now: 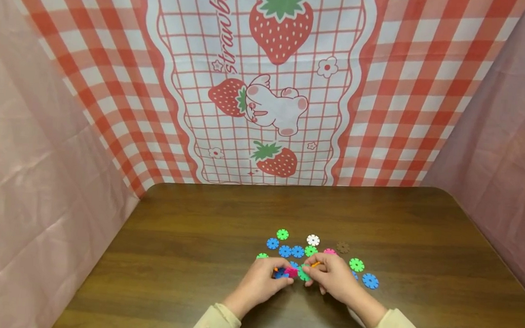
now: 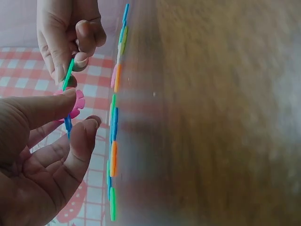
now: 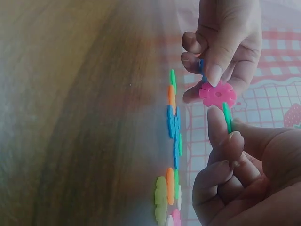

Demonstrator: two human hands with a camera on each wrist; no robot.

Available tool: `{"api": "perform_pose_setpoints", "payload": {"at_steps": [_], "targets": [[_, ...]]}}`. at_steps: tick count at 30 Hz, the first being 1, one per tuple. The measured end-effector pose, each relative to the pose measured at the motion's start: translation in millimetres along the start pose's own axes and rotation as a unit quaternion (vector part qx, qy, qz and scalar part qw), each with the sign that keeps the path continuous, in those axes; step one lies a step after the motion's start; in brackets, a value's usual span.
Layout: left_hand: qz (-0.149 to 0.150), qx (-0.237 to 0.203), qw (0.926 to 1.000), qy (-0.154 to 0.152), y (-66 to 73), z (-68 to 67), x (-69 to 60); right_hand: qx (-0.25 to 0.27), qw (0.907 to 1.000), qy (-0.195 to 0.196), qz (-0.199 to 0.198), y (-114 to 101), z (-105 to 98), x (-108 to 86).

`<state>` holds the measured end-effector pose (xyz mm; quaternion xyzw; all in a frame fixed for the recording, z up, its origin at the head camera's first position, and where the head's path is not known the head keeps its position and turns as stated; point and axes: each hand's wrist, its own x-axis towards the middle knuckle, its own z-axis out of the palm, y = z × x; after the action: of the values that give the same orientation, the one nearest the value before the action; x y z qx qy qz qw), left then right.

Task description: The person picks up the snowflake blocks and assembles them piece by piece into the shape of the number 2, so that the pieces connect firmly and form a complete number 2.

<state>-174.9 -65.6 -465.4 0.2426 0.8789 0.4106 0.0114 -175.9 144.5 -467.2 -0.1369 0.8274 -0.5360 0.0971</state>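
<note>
Above the table, my left hand (image 1: 261, 281) pinches a blue notched disc (image 2: 67, 125) that is joined to a pink notched disc (image 3: 217, 94). My right hand (image 1: 334, 278) holds a green notched disc (image 3: 227, 117) between thumb and fingers. The green disc's edge meets the pink disc's rim; whether its slot is seated there I cannot tell. The discs stand at angles to one another, the pink one face-on in the right wrist view. Fingers hide part of the blue disc and part of the green one.
Loose notched discs lie flat on the wooden table (image 1: 184, 229) beyond and beside the hands, among them a white disc (image 1: 313, 239), a brown disc (image 1: 342, 247), a blue disc (image 1: 370, 281) and a light green disc (image 1: 282, 234). A checked strawberry cloth (image 1: 400, 92) hangs behind the table.
</note>
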Motion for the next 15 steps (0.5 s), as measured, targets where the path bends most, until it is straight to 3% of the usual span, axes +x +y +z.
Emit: {"api": "perform_pose_setpoints", "payload": {"at_steps": [8, 15], "targets": [[0.036, 0.091, 0.9952, 0.003, 7.0, 3.5, 3.0, 0.004, 1.0, -0.004, -0.003, -2.2, 1.6, 0.5], [0.039, 0.082, 0.9951, 0.04, 6.5, 8.1, 2.4, 0.04, 0.9991, 0.001, 0.015, -5.0, 4.1, 0.4]]}}
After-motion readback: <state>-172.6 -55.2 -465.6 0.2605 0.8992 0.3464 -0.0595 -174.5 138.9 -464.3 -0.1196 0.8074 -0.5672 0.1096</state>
